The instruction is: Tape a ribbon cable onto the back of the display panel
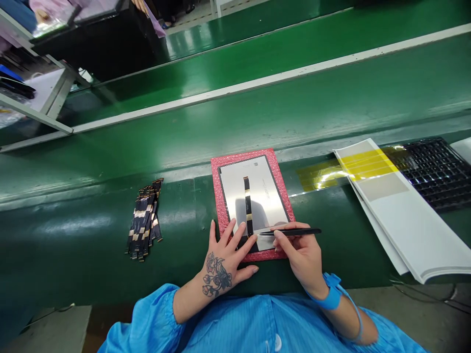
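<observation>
A silver-backed display panel point(272, 181) lies on a pink foam sheet point(216, 189) in front of me. Lengthwise over the panel runs a black flex cable point(248, 201) with gold sections. My left hand point(228, 252) is spread flat, its fingertips on the panel's lower part near the cable's bottom end. In my right hand point(303, 252) I hold black tweezers point(294, 232), their tips pointing left, close to the cable's lower end and my left fingers. Whether the tips touch the cable, I cannot tell. A blue strap point(331, 292) circles my right wrist.
On the left lies a pile of flex cables point(143, 220). To the right are white sheets point(415, 211), yellow tape strips point(324, 174) and a black gridded tray point(437, 169). A pale rail point(235, 89) crosses the green bench. A person's hand point(43, 16) shows far left.
</observation>
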Tool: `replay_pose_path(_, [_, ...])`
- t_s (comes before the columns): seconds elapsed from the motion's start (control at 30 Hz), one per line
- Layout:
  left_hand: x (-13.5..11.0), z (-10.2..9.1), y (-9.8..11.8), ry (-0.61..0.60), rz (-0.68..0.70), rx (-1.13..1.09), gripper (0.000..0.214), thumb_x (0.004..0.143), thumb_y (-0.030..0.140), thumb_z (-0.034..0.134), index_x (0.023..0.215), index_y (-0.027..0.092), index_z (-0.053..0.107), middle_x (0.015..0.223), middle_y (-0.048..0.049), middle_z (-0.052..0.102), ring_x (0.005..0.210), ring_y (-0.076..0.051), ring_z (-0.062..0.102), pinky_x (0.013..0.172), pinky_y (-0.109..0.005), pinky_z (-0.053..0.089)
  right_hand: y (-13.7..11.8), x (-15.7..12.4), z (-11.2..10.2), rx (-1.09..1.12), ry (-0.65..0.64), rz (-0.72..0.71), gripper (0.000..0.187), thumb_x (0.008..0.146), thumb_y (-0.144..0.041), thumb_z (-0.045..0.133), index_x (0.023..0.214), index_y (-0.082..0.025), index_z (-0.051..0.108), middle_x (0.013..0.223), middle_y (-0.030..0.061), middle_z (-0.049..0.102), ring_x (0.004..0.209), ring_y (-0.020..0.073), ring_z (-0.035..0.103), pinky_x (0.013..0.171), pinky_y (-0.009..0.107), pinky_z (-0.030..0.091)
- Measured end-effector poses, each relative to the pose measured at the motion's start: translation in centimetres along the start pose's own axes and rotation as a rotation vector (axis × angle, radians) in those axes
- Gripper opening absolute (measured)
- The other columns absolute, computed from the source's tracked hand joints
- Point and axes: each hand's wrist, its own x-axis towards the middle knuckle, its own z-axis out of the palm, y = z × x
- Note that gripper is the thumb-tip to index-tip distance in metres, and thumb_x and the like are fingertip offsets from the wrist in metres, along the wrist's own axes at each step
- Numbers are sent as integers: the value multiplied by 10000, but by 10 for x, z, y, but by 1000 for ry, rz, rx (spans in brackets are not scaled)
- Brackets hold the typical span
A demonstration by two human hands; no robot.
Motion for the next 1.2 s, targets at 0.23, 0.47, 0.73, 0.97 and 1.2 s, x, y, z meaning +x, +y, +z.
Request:
replay_pose_path(0.23, [-3, 6, 0, 11, 2, -19, 556, 873, 564, 440, 1333, 256, 496, 1420, -118, 423, 1357, -348, 273, 1100, -603, -9, -1, 0, 1, -3, 3, -25, 133, 834, -276, 686, 869, -190, 590, 738, 9, 659, 548, 100, 607, 522, 166, 543])
replay_pose_path(0.47, [-6, 4, 1, -42, 10, -6, 541, 855, 560, 487, 1337, 315, 487, 1457, -136, 360, 1373, -374, 235, 1089, -608, 18, -1, 0, 0, -1, 9, -12, 154, 830, -293, 690, 870, -183, 590, 765, 21, 656, 554, 107, 606, 520, 184, 546])
replay_pose_path(0.73, [-7, 7, 0, -42, -12, -33, 533, 864, 534, 486, 1355, 329, 460, 1474, -119, 338, 1388, -347, 216, 1102, -589, 33, -2, 0, 0, -12, 19, 15, 181, 821, -320, 697, 857, -181, 586, 770, 26, 652, 554, 119, 602, 516, 212, 548])
replay_pose_path(0.97, [-13, 5, -2, -72, 3, -7, 578, 872, 529, 479, 1388, 277, 420, 1496, -118, 305, 1389, -333, 222, 1123, -556, 46, -5, 0, -1, -8, 13, 32, 203, 823, -341, 698, 865, -177, 585, 722, 22, 645, 537, 123, 585, 506, 219, 528])
replay_pose_path(1.2, [-20, 4, 2, -78, -28, -24, 577, 884, 465, 490, 1394, 209, 412, 1506, -111, 286, 1401, -346, 171, 1125, -585, 8, -5, 7, -21, 29, 142, 48, 274, 795, -398, 732, 876, -195, 567, 688, 2, 642, 587, 136, 616, 609, 245, 545])
